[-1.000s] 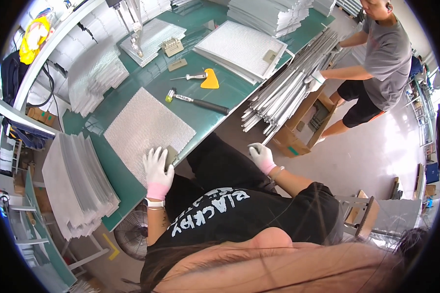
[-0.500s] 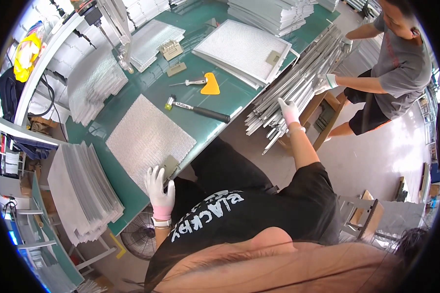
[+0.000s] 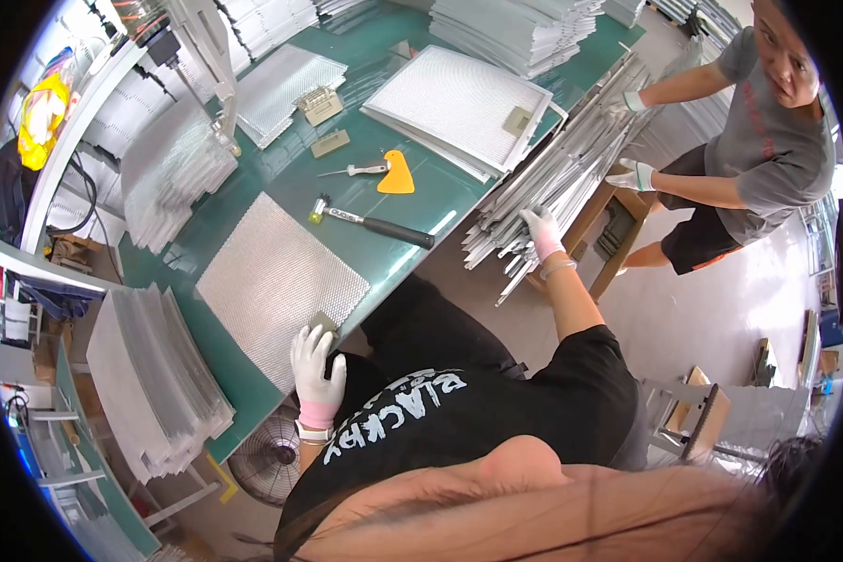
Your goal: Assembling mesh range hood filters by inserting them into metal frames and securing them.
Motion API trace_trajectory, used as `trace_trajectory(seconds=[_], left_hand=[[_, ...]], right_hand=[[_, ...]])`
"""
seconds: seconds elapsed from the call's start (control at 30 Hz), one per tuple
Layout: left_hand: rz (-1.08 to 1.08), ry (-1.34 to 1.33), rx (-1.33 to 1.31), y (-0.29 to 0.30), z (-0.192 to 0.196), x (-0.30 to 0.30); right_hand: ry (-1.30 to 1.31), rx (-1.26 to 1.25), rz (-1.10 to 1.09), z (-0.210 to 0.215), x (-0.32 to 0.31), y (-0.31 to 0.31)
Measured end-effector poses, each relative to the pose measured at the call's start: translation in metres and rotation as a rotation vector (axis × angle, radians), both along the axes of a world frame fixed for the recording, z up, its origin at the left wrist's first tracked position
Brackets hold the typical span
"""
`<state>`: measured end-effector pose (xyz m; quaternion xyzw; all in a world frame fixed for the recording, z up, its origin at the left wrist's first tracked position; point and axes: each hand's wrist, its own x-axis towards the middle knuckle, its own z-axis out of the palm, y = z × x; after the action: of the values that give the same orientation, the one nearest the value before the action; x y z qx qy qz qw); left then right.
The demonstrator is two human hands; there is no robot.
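On the green table lies a silver mesh panel (image 3: pixel 276 281) with a small grey-green plate (image 3: pixel 323 323) at its near edge. My left hand (image 3: pixel 317 377), in a white glove with a pink cuff, is at that edge beside the plate, fingers stretched and thumb apart, holding nothing visible. Off the table's right side, my right hand (image 3: pixel 540 231), also gloved, reaches onto a bundle of long silver metal strips (image 3: pixel 571 164). Its fingers are partly bent over the strips, and no strip is visibly gripped.
A hammer (image 3: pixel 375 225) and a yellow scraper (image 3: pixel 396 173) lie mid-table. Framed mesh panels (image 3: pixel 459 103) are stacked beyond. Stacked sheets (image 3: pixel 159 384) stand at the near left, above a floor fan (image 3: pixel 270 454). A co-worker (image 3: pixel 759 131) stands across the strips, by a wooden box (image 3: pixel 618 225).
My right hand has moved slightly left and down onto the strips. My left hand has shifted a little right. The co-worker's head has turned up, and their hands have shifted at the strips.
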<state>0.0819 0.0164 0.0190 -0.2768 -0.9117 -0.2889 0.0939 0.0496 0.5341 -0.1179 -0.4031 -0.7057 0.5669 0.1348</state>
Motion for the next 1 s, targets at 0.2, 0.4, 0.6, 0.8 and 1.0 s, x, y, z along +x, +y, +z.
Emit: trace_trajectory(seconds=[0.2, 0.4, 0.6, 0.8, 1.0], left_hand=[[-0.085, 0.012, 0.032, 0.013, 0.001, -0.004], [-0.112, -0.004, 0.062, 0.016, 0.002, 0.002], [-0.185, -0.107, 0.165, 0.032, -0.005, 0.004], [-0.363, -0.420, 0.403, 0.074, -0.030, -0.002], [-0.429, -0.396, 0.648, 0.114, -0.032, -0.010]], right_hand=[[-0.096, 0.324, -0.186, -0.012, 0.011, -0.016], [-0.007, 0.196, -0.254, -0.027, 0.025, -0.011], [0.378, -0.498, -0.068, 0.048, 0.019, -0.078], [0.646, -1.114, 0.174, 0.053, 0.022, -0.156], [0.471, -1.161, 0.519, 0.097, 0.049, -0.243]])
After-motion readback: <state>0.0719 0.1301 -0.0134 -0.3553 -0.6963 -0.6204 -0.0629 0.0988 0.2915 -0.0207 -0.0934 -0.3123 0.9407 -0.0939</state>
